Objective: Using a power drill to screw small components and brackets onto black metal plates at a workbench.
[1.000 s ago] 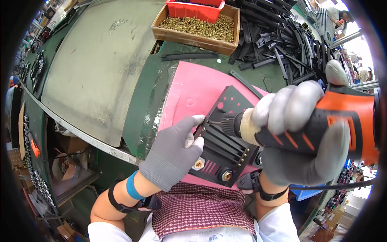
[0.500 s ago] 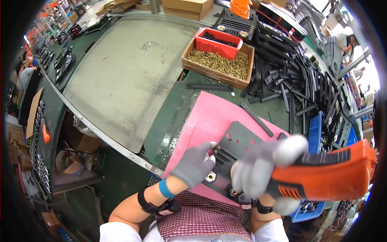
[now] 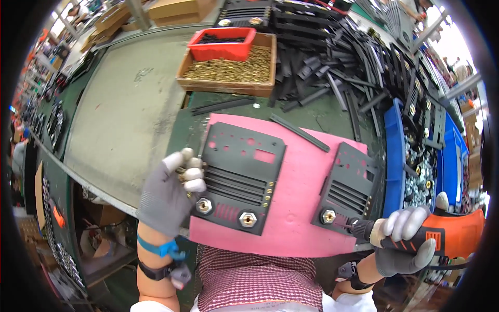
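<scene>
— What's going on at the bench?
— The left hand [image 3: 169,195], gloved in grey, is pinching small brass screws beside the black slotted metal panel [image 3: 240,174] lying on the pink mat [image 3: 299,208]
— And the right hand [image 3: 403,242]?
— Wrapped tight around the orange power screwdriver [image 3: 416,239] (bit near a second black panel [image 3: 345,190]); probably needing a screw set next

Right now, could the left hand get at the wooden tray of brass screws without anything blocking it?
Probably yes. The left hand rests at the black panel's left edge, and only bare bench mat lies between it and the wooden tray. It seems to hold small parts, though.
</scene>
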The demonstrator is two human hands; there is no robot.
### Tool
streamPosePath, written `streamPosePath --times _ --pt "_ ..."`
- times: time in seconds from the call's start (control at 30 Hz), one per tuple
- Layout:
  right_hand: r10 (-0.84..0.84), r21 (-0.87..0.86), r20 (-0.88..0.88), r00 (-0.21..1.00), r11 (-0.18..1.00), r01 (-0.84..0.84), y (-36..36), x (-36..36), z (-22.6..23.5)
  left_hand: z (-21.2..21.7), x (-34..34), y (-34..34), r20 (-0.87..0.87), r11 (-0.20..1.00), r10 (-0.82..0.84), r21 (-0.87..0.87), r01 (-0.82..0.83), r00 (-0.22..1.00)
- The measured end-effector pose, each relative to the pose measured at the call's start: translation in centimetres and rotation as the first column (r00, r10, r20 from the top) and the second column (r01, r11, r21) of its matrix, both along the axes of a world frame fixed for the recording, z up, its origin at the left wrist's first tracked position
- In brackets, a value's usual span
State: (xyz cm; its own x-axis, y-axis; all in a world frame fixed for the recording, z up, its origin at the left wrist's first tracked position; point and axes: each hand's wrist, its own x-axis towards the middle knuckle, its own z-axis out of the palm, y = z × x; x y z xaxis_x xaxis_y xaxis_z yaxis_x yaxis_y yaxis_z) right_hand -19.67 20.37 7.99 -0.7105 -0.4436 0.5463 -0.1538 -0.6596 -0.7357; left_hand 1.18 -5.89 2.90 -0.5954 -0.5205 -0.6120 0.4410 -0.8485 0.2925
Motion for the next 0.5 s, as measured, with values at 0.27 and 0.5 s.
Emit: streamPosePath --times 0.27,0.5 --pt "-0.108 0.017 -0.099 0.989 0.994 0.11 2.8 -2.2 0.2 -1.8 -10.8 10.1 -0.168 0.86 -0.503 -0.005 0.51 0.848" --pt "-0.041 0.032 0.11 0.993 0.999 0.038 1.9 -2.2 0.9 -2.4 -12.1 12.3 0.112 0.604 -0.745 -0.304 0.737 0.657"
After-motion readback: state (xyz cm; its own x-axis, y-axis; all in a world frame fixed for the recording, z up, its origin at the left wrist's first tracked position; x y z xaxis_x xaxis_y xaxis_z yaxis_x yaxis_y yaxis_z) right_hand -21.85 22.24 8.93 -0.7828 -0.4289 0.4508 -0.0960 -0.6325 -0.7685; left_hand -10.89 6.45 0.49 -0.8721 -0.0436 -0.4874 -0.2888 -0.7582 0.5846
